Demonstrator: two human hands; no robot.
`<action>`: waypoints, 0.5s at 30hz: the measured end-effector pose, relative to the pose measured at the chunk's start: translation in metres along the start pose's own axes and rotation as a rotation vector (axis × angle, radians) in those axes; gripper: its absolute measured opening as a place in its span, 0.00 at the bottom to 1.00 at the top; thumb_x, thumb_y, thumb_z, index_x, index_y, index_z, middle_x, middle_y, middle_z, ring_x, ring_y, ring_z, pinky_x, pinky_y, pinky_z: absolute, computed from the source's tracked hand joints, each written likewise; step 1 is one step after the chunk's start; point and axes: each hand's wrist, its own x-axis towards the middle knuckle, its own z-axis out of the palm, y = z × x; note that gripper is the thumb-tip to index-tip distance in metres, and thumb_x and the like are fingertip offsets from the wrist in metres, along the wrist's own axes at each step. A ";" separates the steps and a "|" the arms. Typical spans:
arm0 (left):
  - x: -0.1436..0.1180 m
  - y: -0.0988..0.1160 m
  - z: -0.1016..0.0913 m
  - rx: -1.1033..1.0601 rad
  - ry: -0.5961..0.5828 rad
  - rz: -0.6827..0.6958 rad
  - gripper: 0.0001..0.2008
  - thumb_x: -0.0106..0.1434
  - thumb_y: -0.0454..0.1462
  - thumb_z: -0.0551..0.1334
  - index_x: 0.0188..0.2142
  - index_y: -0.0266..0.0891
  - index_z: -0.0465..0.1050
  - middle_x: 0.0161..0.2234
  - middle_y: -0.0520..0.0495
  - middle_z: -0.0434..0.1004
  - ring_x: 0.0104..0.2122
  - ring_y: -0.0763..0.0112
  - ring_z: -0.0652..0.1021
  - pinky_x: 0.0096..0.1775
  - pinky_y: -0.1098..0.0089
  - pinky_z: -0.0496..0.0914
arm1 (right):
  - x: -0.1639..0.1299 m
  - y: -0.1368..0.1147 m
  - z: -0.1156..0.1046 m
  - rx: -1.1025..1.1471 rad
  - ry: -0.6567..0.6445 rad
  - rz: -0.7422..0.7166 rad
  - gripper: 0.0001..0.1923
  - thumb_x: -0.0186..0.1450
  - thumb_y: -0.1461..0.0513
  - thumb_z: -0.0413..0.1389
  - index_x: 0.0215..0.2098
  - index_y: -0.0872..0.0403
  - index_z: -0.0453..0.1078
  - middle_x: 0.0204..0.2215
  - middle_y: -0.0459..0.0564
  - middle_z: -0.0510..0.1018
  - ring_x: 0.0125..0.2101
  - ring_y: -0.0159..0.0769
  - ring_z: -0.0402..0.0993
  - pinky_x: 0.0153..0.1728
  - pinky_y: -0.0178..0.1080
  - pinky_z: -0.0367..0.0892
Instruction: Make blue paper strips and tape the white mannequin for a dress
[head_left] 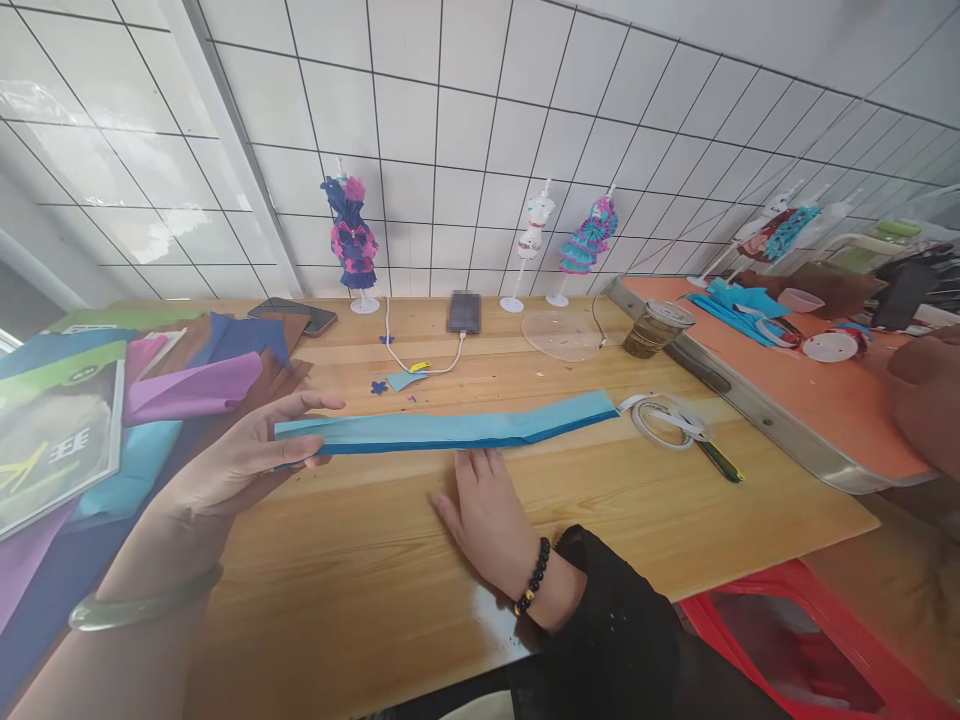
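At the far left of the frame lies a stack of coloured paper sheets (187,385) in purple, blue and green on the wooden table (360,560). Just right of it, at left centre, the left hand (244,455) pinches the left end of a long folded blue paper strip (450,430), thumb on top and fingers beneath; a green bangle sits on that wrist. The strip runs across the middle of the frame, its right end near a roll of tape (664,420). Below the strip's middle, the right hand (487,515) lies flat and open on the table, fingertips touching the strip's lower edge, gripping nothing; a black bead bracelet circles the wrist. Upper centre, by the tiled wall, stand a paper-dress figure (352,240), a phone (464,311) on a cable and two more small figures. Right of centre stands a glass jar (656,328), then an orange tray (787,400) at the right.
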 end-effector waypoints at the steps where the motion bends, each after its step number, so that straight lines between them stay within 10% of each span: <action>1: 0.000 0.000 0.000 0.005 0.004 0.000 0.18 0.54 0.37 0.64 0.44 0.43 0.66 0.23 0.53 0.64 0.26 0.74 0.67 0.30 0.71 0.58 | 0.001 0.000 -0.001 0.005 0.014 0.001 0.24 0.62 0.56 0.50 0.52 0.64 0.60 0.46 0.68 0.68 0.52 0.53 0.59 0.51 0.59 0.58; 15: 0.000 -0.003 -0.003 -0.187 0.039 0.085 0.12 0.53 0.36 0.64 0.38 0.46 0.69 0.21 0.55 0.60 0.23 0.76 0.64 0.30 0.71 0.57 | 0.001 0.003 -0.003 0.116 0.104 -0.057 0.25 0.64 0.62 0.46 0.58 0.63 0.52 0.57 0.67 0.56 0.60 0.50 0.46 0.54 0.57 0.56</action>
